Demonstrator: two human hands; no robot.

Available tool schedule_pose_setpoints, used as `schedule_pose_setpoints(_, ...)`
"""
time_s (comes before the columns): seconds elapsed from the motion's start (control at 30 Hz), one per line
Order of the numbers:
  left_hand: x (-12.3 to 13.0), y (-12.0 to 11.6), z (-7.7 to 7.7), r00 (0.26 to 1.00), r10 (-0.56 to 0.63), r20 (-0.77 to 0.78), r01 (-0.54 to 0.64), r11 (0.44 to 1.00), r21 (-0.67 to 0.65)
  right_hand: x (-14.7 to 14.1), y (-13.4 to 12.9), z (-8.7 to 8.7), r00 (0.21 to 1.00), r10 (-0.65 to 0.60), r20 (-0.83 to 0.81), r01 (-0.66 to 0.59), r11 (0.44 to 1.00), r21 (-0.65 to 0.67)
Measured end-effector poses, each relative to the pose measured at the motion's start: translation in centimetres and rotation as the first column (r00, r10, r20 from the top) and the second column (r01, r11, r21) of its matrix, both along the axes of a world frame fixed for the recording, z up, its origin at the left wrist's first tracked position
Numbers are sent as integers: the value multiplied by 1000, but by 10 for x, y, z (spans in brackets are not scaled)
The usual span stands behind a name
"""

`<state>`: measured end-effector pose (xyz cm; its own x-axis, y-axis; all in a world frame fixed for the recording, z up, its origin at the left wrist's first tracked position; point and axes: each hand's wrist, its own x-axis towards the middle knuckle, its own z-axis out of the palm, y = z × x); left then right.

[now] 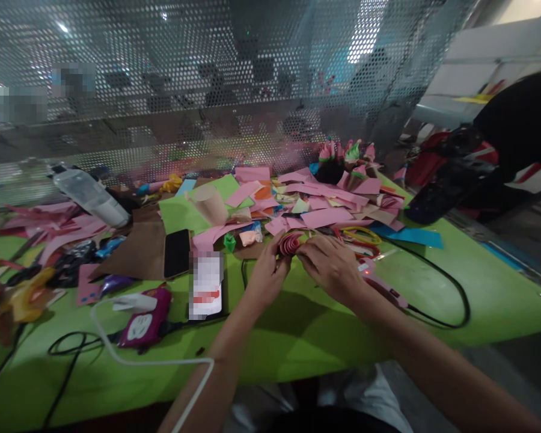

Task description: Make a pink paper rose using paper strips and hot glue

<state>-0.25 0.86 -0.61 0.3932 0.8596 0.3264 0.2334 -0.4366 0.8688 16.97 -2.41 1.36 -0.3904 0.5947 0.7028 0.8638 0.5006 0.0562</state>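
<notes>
Hands, left hand and right hand, both gripping one pink paper coil, two phones nearby.

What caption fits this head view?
Both hands, left hand and right hand, hold a rolled pink paper piece over a green table strewn with paper scraps.

A green table carries a wide litter of pink paper strips and green sheets, with a brown sheet under a black phone. A white bottle lies at the left, a black cable loops at the right, a white cable crosses the near edge.
</notes>
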Motion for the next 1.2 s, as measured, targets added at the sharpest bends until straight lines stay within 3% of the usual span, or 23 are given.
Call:
schedule_pose_setpoints(0.57,-3,1,-3,994,-52,96,68,982,-175,5,1,-1,1000,-15,20,15,1000,3)
schedule_pose_setpoints(1.2,-1,3,-7,986,-55,155,87,973,-213,7,1,-2,1000,-8,28,9,1000,-11)
